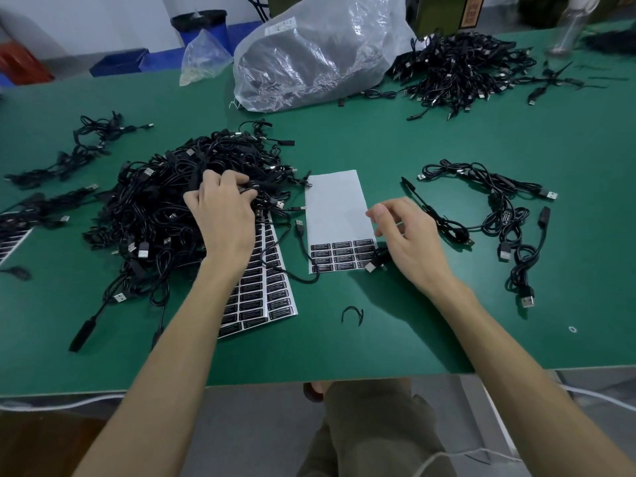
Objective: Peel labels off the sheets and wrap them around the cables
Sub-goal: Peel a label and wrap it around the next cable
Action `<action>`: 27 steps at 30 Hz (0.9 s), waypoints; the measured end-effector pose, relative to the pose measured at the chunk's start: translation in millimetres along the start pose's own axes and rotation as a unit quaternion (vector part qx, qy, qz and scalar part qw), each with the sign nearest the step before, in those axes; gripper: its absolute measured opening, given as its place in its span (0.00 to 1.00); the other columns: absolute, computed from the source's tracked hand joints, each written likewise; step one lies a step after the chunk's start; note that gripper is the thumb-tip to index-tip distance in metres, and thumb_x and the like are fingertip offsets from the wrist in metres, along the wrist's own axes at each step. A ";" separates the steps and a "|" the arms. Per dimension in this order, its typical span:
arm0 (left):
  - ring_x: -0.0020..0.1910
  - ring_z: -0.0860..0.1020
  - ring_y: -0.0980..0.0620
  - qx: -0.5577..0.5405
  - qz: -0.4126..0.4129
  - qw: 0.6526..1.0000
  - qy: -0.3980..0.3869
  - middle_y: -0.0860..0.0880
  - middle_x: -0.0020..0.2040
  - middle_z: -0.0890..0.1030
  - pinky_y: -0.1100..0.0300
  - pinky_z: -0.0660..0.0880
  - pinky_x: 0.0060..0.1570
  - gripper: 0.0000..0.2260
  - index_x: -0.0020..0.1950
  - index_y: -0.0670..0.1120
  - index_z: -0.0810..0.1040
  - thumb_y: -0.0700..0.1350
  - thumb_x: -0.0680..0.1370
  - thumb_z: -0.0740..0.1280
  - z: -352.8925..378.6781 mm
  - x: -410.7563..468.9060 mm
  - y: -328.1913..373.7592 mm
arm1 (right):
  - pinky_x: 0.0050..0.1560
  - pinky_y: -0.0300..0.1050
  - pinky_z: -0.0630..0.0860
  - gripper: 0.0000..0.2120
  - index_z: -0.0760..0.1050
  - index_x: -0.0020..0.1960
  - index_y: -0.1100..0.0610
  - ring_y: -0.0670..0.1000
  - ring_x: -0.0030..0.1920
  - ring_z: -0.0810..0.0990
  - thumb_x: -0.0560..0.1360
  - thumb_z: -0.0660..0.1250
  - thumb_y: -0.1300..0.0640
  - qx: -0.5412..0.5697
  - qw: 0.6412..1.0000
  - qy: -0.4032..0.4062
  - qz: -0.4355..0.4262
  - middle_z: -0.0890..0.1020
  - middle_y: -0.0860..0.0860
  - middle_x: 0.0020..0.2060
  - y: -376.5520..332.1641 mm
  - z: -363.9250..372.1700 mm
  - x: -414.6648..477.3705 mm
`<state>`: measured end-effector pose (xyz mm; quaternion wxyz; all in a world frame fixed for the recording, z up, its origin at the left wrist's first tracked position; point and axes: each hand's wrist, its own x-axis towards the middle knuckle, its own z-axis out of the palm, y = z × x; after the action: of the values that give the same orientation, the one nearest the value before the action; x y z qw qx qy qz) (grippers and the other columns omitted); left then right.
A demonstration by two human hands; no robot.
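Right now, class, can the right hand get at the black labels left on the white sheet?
Probably yes: the right hand hovers beside those black labels on the white sheet; only a silver-tipped black cable plug borders them.

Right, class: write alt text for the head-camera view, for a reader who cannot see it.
A person's left hand grips black cables heaped on a green table, while the right hand, loosely curled, hovers over a mostly peeled label sheet. A fuller label sheet lies under the left forearm.
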<state>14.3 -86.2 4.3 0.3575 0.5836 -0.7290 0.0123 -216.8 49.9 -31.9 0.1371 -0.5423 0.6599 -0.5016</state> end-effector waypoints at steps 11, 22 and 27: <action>0.45 0.77 0.62 -0.277 0.154 0.939 -0.135 0.55 0.50 0.75 0.54 0.71 0.60 0.07 0.55 0.48 0.80 0.45 0.79 0.74 -6.0 -94.6 88.6 | 0.48 0.46 0.80 0.21 0.84 0.50 0.55 0.50 0.43 0.87 0.87 0.56 0.46 0.143 0.987 0.000 0.068 0.88 0.48 0.42 -3.7 -2.0 0.9; 0.66 0.74 0.52 -0.124 0.155 0.946 -0.255 0.49 0.66 0.78 0.51 0.69 0.71 0.15 0.69 0.46 0.78 0.47 0.83 0.68 11.1 -54.1 43.5 | 0.32 0.40 0.72 0.13 0.75 0.56 0.61 0.51 0.24 0.74 0.87 0.57 0.53 0.132 0.988 -0.025 0.079 0.82 0.52 0.29 -1.3 -0.7 2.3; 0.73 0.71 0.48 -0.100 0.150 0.930 -0.321 0.49 0.73 0.75 0.46 0.64 0.75 0.22 0.73 0.46 0.77 0.54 0.81 0.70 16.3 -56.1 32.2 | 0.31 0.35 0.70 0.13 0.79 0.53 0.55 0.45 0.24 0.73 0.86 0.58 0.52 0.045 0.996 -0.059 0.055 0.84 0.48 0.31 1.9 2.7 1.6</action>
<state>-18.0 -35.8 -25.0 0.1551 0.4018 -0.8812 -0.1949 -216.5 47.0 -34.0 0.2277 -0.5272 0.6562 -0.4895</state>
